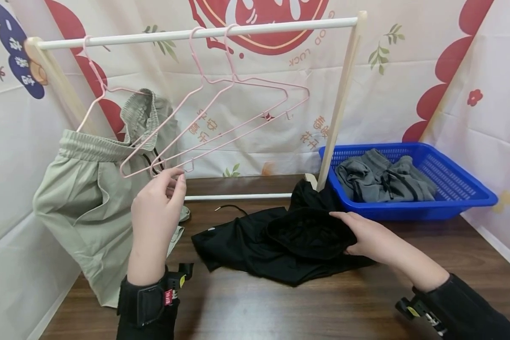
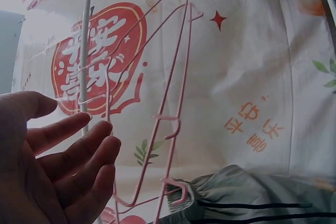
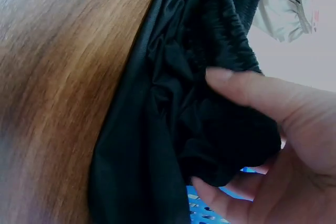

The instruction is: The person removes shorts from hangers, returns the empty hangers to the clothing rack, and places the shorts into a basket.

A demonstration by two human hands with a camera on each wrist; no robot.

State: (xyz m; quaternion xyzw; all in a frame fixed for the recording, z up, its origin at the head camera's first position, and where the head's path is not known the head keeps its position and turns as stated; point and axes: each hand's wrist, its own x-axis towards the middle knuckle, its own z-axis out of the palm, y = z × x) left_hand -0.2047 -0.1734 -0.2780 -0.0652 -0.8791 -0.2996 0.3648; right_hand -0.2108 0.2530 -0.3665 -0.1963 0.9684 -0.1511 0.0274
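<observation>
Black shorts (image 1: 255,241) lie bunched on the table with the elastic waistband facing up. My right hand (image 1: 371,238) grips the waistband at its right side; thumb (image 3: 247,85) and fingers pinch the dark cloth in the right wrist view. My left hand (image 1: 159,203) is raised just below the lower left corner of two pink hangers (image 1: 214,101). In the left wrist view its fingers (image 2: 79,174) are loosely bent, with nothing between them and the thumb. Both hangers dangle by their hooks from a white rail (image 1: 276,29).
Light green shorts (image 1: 97,189) hang on another pink hanger (image 1: 95,78) at the rail's left. A blue basket (image 1: 463,189) holding grey clothing (image 1: 382,177) stands right of the rack's wooden post (image 1: 340,104). A printed cloth (image 1: 255,123) hangs behind the rack.
</observation>
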